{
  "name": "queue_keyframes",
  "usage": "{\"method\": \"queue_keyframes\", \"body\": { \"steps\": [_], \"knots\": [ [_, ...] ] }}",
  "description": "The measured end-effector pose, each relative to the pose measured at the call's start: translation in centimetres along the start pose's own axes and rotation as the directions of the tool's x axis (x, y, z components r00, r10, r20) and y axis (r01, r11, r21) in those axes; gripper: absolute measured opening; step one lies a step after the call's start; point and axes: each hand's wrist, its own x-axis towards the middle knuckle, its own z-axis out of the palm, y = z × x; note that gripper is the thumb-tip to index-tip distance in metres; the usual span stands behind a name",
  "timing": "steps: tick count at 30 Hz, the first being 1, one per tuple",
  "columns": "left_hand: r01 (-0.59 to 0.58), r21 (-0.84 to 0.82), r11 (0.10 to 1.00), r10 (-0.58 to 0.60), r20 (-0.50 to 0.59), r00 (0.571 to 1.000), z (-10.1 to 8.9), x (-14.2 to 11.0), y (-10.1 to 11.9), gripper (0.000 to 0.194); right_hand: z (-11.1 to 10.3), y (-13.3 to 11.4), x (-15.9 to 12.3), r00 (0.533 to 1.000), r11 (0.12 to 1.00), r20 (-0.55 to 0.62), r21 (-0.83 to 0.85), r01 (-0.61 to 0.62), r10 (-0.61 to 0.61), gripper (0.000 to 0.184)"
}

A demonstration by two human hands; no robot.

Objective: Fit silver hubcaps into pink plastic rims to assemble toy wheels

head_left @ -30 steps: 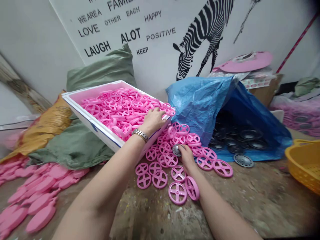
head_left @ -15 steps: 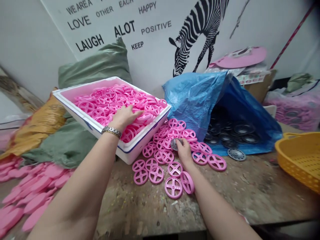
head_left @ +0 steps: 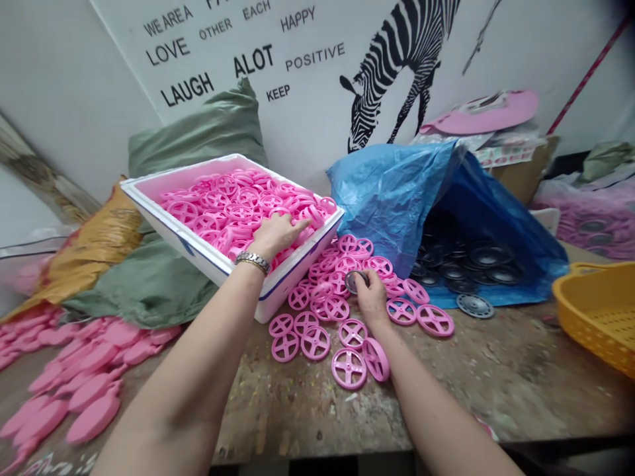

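Note:
My left hand [head_left: 276, 233], with a metal watch on the wrist, lies palm down with fingers stretched on the pink spoked wheels [head_left: 233, 201] that fill a tilted white foam box [head_left: 163, 225]. My right hand [head_left: 370, 296] rests among a spill of pink wheels [head_left: 342, 311] on the worn bench and its fingers are closed on a small grey metal disc [head_left: 354, 281]. More of these wheels lie flat near my right wrist, and one stands on edge there.
An open blue plastic bag [head_left: 397, 192] at the right holds several dark round discs [head_left: 466, 264]; one disc [head_left: 474, 305] lies outside it. A yellow basket [head_left: 595, 317] sits at the far right. Green and yellow sacks [head_left: 149, 284] prop the box. Pink flat parts [head_left: 84, 383] lie at the left.
My left hand slid back left over the wheels in the box, then a little right again. My right hand stayed on the grey disc. The view shifted slightly.

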Motion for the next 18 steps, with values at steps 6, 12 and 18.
{"method": "queue_keyframes", "body": {
  "steps": [6,12,18],
  "knots": [
    [-0.049,0.138,0.989,0.059,-0.072,0.996,1.3,-0.6,2.3,0.032,0.2,0.5,0.0,1.000,1.000,0.005,-0.004,-0.012,0.012,0.023],
    [-0.085,0.248,0.965,0.144,-0.232,0.962,2.5,-1.5,4.5,0.028,0.4,0.9,0.0,1.000,1.000,0.021,-0.007,-0.017,0.017,0.025],
    [-0.161,0.310,0.937,0.238,-0.228,0.944,3.9,-3.2,7.2,0.029,0.1,1.2,0.2,1.000,1.000,0.005,-0.009,-0.027,0.027,0.025]
  ]
}}
